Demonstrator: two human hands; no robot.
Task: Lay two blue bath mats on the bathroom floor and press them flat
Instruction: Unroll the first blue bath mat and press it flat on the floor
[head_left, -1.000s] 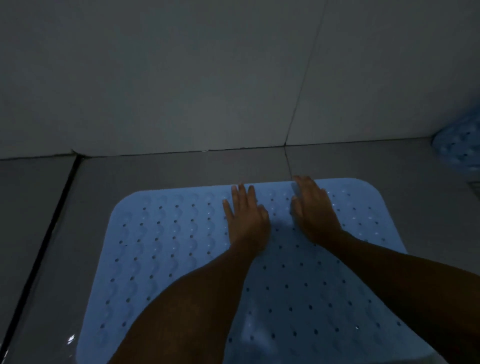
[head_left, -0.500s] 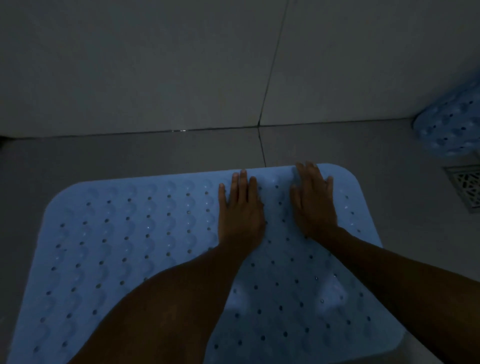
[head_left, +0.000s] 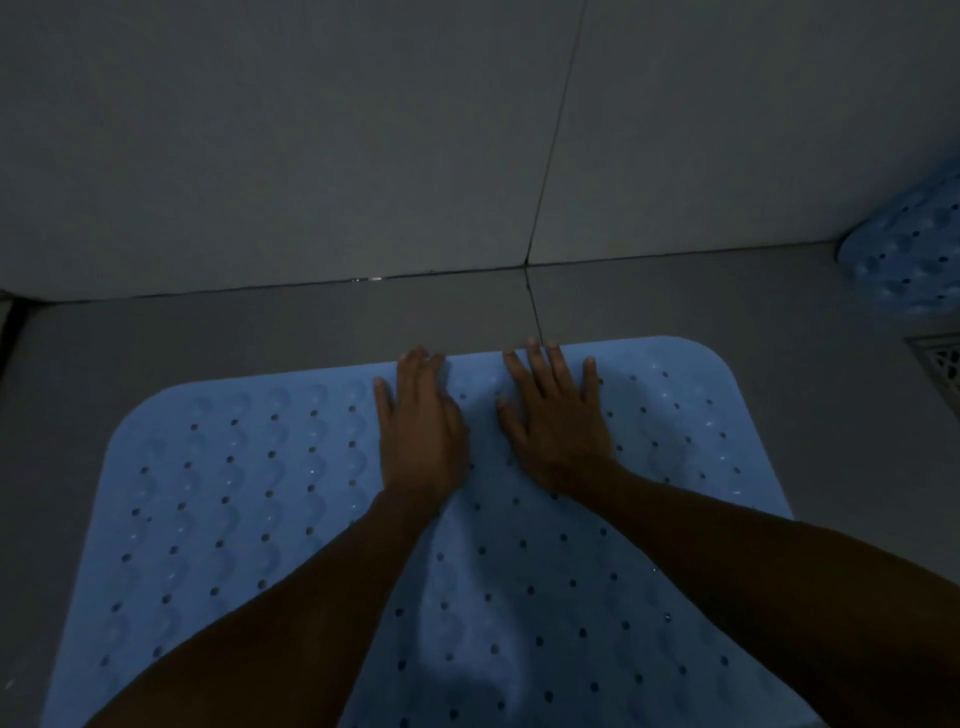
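Blue bath mat (head_left: 249, 519) lies flat under both hands — left grip (head_left: 421, 436), right grip (head_left: 558, 431) — fingers spread, pressing its far edge.

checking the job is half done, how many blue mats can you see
2. One mat lies on the floor in front, under both hands, left hand and right hand. The second mat sits at the far right edge against the wall, only partly in view.

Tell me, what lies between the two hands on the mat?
Only bare mat: a strip with small holes separates the left hand from the right hand, in the head view.
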